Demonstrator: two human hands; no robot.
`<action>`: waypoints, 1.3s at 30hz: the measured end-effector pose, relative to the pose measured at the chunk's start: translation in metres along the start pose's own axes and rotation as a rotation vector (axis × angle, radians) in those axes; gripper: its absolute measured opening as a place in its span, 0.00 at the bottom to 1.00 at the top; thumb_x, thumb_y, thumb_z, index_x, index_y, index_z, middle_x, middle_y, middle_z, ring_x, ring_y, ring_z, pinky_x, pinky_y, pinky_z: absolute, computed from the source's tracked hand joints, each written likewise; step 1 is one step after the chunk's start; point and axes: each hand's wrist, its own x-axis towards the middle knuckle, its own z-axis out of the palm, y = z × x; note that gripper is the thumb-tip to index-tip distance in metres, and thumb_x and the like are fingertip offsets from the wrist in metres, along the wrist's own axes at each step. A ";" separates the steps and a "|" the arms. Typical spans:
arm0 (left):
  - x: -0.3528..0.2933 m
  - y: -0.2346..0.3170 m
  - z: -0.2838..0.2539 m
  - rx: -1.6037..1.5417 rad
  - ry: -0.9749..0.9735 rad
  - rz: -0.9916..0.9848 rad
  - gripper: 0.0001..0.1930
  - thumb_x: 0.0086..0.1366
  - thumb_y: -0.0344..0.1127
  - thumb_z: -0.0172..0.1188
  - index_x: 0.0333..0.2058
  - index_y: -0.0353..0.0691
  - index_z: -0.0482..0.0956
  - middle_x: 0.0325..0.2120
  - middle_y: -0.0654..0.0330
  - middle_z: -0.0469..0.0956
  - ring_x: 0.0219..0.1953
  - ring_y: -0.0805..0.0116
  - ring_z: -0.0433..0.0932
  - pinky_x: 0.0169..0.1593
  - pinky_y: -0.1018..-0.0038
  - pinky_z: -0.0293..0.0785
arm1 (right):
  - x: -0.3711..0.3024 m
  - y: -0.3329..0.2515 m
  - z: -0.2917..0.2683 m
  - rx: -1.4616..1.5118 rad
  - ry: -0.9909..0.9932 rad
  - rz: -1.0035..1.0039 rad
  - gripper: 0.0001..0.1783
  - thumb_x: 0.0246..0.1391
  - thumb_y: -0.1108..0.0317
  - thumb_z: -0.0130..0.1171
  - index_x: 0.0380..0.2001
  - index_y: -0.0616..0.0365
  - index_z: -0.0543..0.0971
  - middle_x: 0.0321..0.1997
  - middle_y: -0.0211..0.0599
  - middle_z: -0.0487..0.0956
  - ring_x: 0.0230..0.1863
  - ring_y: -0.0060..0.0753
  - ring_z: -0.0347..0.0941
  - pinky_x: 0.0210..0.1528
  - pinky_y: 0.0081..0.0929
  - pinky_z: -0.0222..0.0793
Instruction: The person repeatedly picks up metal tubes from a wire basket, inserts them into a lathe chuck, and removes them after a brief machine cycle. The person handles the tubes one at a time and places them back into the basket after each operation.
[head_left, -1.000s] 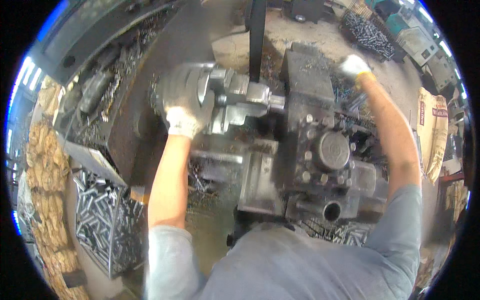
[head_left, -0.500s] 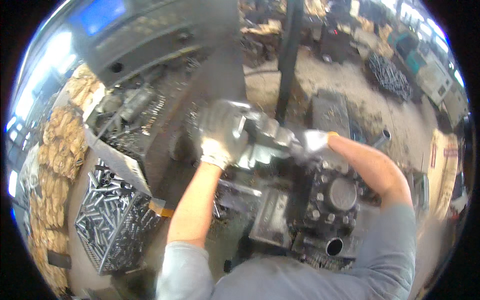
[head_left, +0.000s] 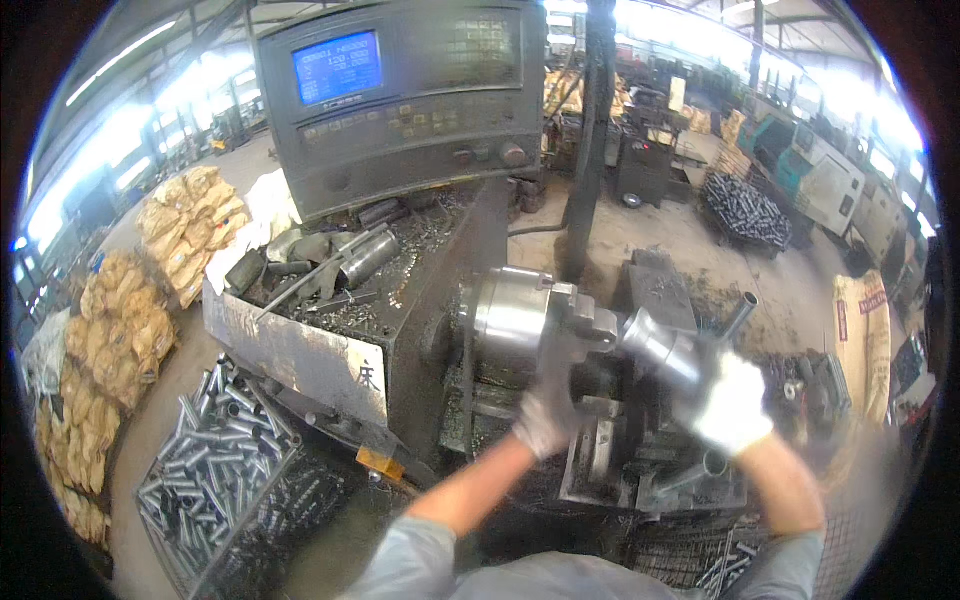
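Observation:
A silvery lathe chuck (head_left: pixel 512 312) with stepped jaws (head_left: pixel 597 322) stands in the middle. My left hand (head_left: pixel 548 415), in a glove with darkened fingers, reaches up at the near side of the jaws; its fingers are blurred, and I cannot tell whether they touch. To the right of the jaws, my right hand (head_left: pixel 735 408), in a white glove, is closed round a short, shiny metal tube (head_left: pixel 655 345) with a flared end. The flared end points toward the chuck, tilted a little. The tube's other end is hidden by the glove.
A control panel (head_left: pixel 400 100) with a blue screen rises behind the chuck. Tools and metal chips litter the machine top (head_left: pixel 400 270). At lower left stands a mesh bin (head_left: pixel 290 455) of cut tubes. A thin pipe (head_left: pixel 740 315) sticks up beyond my right hand. Sacks are stacked at left.
The view has tilted up, bringing the control panel into sight. My left hand has gone from over the chuck to its near side. My right hand has moved nearer to me.

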 end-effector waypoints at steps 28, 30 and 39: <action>-0.139 -0.013 0.035 -1.676 -0.128 -1.310 0.27 0.80 0.56 0.49 0.64 0.43 0.76 0.56 0.53 0.83 0.56 0.53 0.84 0.57 0.47 0.83 | -0.386 0.200 0.048 -0.082 -0.232 1.099 0.37 0.53 0.48 0.67 0.63 0.57 0.77 0.46 0.54 0.87 0.49 0.56 0.85 0.53 0.46 0.80; -0.134 -0.003 0.034 -1.419 -0.085 -1.326 0.26 0.80 0.56 0.50 0.62 0.41 0.77 0.54 0.54 0.84 0.54 0.55 0.85 0.59 0.53 0.82 | -0.314 0.166 0.060 0.380 -0.036 0.890 0.41 0.55 0.49 0.68 0.70 0.55 0.71 0.58 0.56 0.84 0.59 0.55 0.82 0.61 0.43 0.77; -0.145 0.038 0.017 -1.397 -0.131 -1.413 0.28 0.79 0.60 0.52 0.55 0.37 0.79 0.43 0.57 0.86 0.42 0.61 0.87 0.51 0.63 0.85 | -0.139 0.017 0.104 0.500 -0.068 0.059 0.29 0.47 0.63 0.74 0.56 0.51 0.83 0.49 0.50 0.86 0.45 0.51 0.87 0.48 0.42 0.84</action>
